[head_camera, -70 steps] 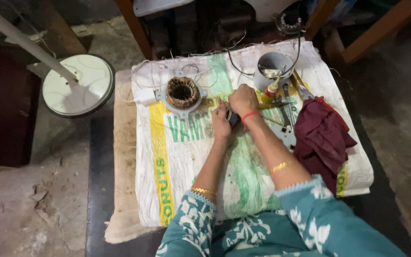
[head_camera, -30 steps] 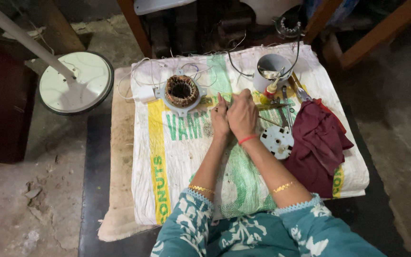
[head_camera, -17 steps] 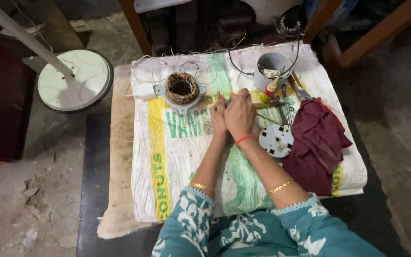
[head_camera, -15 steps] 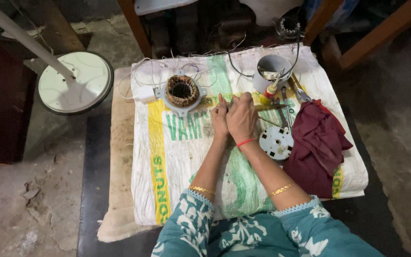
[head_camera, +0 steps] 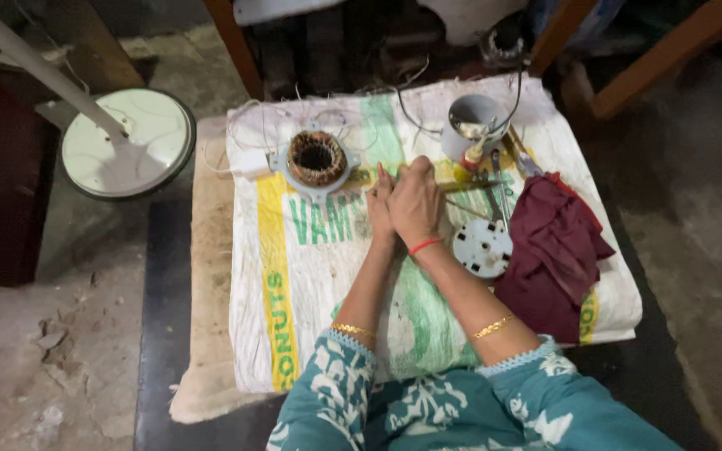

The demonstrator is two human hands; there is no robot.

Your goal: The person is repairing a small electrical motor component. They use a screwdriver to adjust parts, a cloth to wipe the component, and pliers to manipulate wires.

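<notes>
Bare concrete floor [head_camera: 60,334] fills the left of the frame, and on it, at upper left, stands a round white base [head_camera: 127,144] with a pale pole [head_camera: 35,71] slanting up out of the corner. Across the middle lies a white woven sack [head_camera: 327,292] with green and yellow print, spread flat over a dark table [head_camera: 156,334] as a work surface.

Both hands meet at the centre of the sack, just above the green lettering. The left hand [head_camera: 380,207] lies with its fingers fairly straight and pressed against the right hand [head_camera: 415,203], which is curled over it with the knuckles up. Whether either hand grips anything I cannot tell; whatever is between them is hidden. A red thread circles the right wrist, and each forearm wears a gold bangle [head_camera: 492,326] above a teal patterned sleeve [head_camera: 536,401].

Just left of the hands, near the top of the sack, sits a wound copper coil [head_camera: 317,157] in a grey metal frame, thin wires trailing from it. To the upper right stands a grey metal cup [head_camera: 476,125]. Below that, right of the hands, lies a round white disc [head_camera: 482,248] with small holes, touching a crumpled maroon cloth [head_camera: 557,250]. Slim metal tools [head_camera: 499,188] lie between cup and disc.
</notes>
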